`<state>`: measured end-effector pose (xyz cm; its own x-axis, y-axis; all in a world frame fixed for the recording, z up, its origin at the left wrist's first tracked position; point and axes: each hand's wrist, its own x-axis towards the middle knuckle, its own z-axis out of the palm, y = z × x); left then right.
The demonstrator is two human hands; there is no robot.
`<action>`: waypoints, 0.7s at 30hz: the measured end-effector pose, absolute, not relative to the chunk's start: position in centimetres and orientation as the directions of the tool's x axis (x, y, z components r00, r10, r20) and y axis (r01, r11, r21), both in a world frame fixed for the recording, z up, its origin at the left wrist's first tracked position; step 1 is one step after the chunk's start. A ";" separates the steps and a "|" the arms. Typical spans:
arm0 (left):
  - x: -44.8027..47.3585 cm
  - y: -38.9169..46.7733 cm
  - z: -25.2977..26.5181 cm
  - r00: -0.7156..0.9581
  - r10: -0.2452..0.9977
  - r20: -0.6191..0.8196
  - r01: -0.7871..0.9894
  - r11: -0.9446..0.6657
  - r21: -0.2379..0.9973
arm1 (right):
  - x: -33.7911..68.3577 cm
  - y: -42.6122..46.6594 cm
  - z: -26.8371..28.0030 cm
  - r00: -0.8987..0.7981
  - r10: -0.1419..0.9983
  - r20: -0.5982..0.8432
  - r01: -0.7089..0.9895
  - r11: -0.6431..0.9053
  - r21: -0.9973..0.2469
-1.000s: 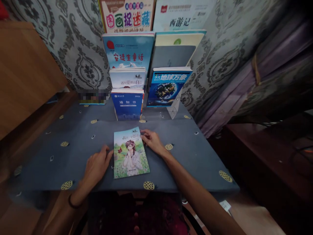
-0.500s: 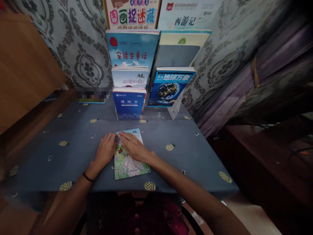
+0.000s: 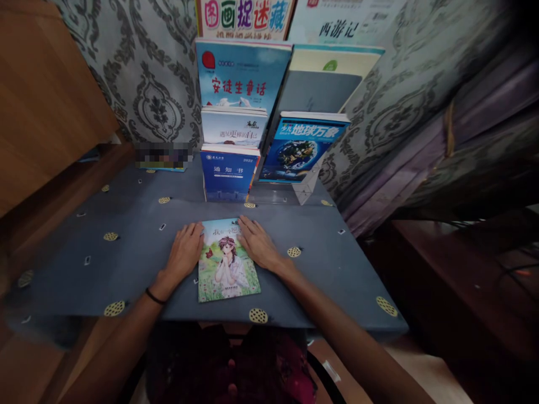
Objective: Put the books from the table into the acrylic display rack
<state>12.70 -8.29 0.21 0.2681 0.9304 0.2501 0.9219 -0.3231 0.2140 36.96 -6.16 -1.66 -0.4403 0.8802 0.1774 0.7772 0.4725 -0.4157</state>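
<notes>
Your right hand [image 3: 259, 244] has drawn back across the illustrated book [image 3: 228, 266] to its upper right edge since half a second ago. Leftmost, your left hand [image 3: 185, 249] lies in front of the clear book rack [image 3: 305, 193], relaxed and unclenched, fingertips at the book's left edge. That book lies flat in front of the rack, between your hands; it looks thin, so should be light and bendy, its cover perhaps slippery, best held by both side edges. Rightmost, your right hand spreads its fingers loosely, gripping nothing
</notes>
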 end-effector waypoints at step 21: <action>12.8 -8.4 -0.1 0.284 0.929 0.239 0.926 -0.330 0.184 | 38.3 -17.1 -1.4 -0.527 0.830 0.183 0.818 0.554 -0.155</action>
